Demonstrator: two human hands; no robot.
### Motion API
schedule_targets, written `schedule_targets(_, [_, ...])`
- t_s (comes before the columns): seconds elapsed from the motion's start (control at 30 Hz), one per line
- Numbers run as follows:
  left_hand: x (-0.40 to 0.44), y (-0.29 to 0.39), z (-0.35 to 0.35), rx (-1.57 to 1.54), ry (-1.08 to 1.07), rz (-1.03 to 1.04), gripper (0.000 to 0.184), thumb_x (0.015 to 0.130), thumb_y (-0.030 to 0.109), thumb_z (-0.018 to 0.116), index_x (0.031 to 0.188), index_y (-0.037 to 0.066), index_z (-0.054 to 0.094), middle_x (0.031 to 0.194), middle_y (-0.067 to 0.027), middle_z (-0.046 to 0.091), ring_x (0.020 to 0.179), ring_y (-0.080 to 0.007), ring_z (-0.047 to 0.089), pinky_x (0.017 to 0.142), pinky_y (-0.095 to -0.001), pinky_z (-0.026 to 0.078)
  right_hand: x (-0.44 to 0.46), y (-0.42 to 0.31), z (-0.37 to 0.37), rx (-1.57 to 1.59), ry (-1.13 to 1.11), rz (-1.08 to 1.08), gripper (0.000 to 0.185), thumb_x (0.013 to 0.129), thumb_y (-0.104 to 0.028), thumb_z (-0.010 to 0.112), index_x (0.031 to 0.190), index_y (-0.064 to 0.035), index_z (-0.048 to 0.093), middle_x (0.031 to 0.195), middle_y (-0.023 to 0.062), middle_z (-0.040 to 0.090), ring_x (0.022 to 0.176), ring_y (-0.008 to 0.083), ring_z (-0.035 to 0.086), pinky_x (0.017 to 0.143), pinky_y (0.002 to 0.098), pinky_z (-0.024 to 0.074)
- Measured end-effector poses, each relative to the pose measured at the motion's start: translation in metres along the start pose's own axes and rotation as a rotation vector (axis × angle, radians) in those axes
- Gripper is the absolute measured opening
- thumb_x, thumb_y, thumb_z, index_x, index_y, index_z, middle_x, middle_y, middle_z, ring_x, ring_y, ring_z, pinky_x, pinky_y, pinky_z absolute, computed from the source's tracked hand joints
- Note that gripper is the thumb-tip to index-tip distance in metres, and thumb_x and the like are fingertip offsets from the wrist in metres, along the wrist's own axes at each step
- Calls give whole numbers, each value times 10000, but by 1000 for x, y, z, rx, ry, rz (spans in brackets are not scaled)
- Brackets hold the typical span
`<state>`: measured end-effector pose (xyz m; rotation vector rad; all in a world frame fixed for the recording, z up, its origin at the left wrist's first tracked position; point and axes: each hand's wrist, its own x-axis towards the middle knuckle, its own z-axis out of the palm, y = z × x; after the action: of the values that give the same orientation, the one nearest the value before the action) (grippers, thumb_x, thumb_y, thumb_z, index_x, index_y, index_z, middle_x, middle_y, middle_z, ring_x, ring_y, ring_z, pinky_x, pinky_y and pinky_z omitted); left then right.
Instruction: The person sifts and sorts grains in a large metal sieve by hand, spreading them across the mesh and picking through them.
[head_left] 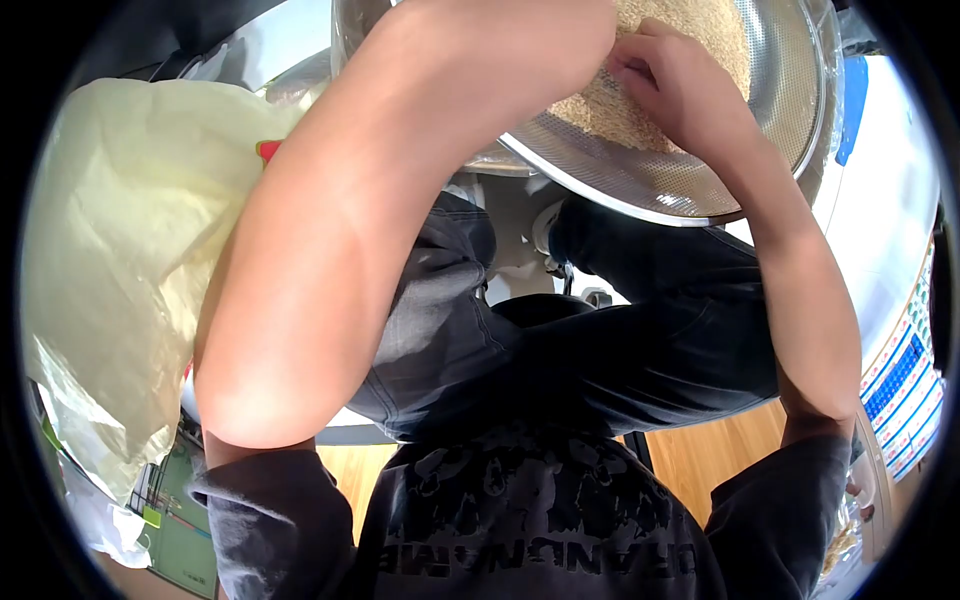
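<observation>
A round metal mesh sieve is at the upper right, cut off by the top edge. In it lies a heap of small tan grains, whose exact kind I cannot make out. My right hand is over the heap, fingers curled and closed at the grains. Whether anything is between those fingertips is hidden. My left forearm crosses the upper left towards the sieve. The left hand itself lies beyond the top edge.
A large pale yellow plastic bag stands at the left, close to my left arm. My crossed legs are below the sieve. A white surface with a blue piece is at the right. Wooden flooring shows below.
</observation>
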<state>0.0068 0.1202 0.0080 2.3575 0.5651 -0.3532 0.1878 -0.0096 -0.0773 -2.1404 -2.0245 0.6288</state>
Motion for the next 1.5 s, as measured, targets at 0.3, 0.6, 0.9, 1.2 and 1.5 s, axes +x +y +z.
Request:
schedule_targets(0.3, [-4, -8, 18, -427, 267, 135, 333, 967, 106, 470, 998, -43, 766, 997, -287, 741, 958, -428, 727, 845, -501, 563, 3, -7, 3, -17, -11, 10, 132, 863, -105, 718, 973, -60, 775, 952, 108, 685, 872, 329, 707, 810, 438, 571])
schedule_targets(0.6, [-17, 6, -10, -98, 82, 120, 363, 979, 148, 471, 1052, -49, 767, 1038, -289, 741, 1011, -408, 729, 868, -483, 561, 1, -17, -1, -121, -9, 48, 123, 911, -152, 728, 992, -75, 780, 988, 82, 704, 933, 326, 726, 822, 447, 589])
schedule_targets(0.9, [-7, 5, -12, -106, 2, -29, 368, 989, 126, 466, 1134, -44, 759, 1158, -295, 729, 1119, -410, 713, 959, -489, 551, 0, -18, 9, -186, -69, 42, 172, 1009, -168, 617, 1116, -56, 692, 1146, 118, 659, 1002, 385, 695, 870, 495, 576])
schedule_targets(1.2, [4, 5, -6, 59, -22, -109, 307, 974, 63, 518, 1119, -14, 777, 1123, -263, 749, 1084, -389, 733, 962, -474, 571, -3, -2, 6, -166, -52, -38, 185, 1035, -182, 566, 1104, -17, 613, 1084, 164, 644, 1002, 391, 710, 849, 513, 586])
schedule_targets(1.5, [5, 10, -11, 81, -109, -133, 284, 965, 64, 554, 1123, -5, 780, 1102, -244, 761, 1049, -371, 746, 937, -462, 583, 3, -7, -4, -39, -67, -48, 137, 961, -110, 656, 1062, -32, 707, 998, 135, 648, 947, 369, 680, 845, 465, 558])
